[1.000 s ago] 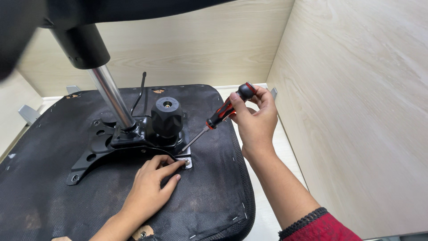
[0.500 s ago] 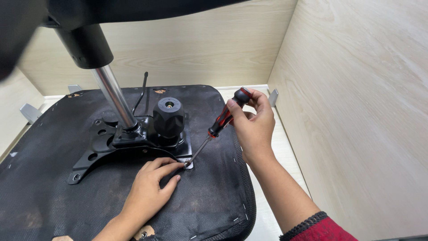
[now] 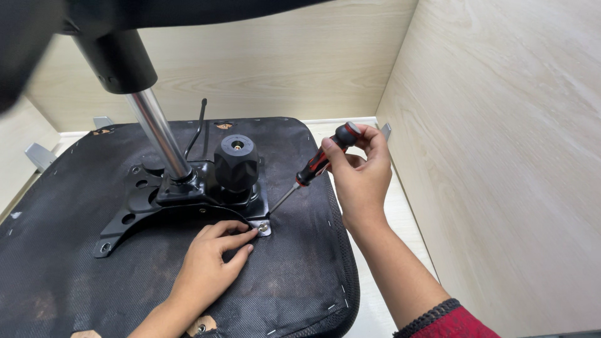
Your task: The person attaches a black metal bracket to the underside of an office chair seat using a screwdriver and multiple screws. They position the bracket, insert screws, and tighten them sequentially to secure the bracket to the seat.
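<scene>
Tilted steeper than a moment ago, the screwdriver (image 3: 318, 163) sits pinched in the right hand (image 3: 360, 175), tip on the screw (image 3: 263, 226); the left hand (image 3: 210, 266) lies flat, fingers spread, beside it on the black seat underside (image 3: 75, 263) between pale wooden walls (image 3: 501, 156).

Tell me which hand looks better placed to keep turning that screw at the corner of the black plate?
The right hand, probably: it already grips the screwdriver, whose tip meets the screw. The left hand lies flat on the seat underside, fingertips beside the screw, holding no tool.
</scene>
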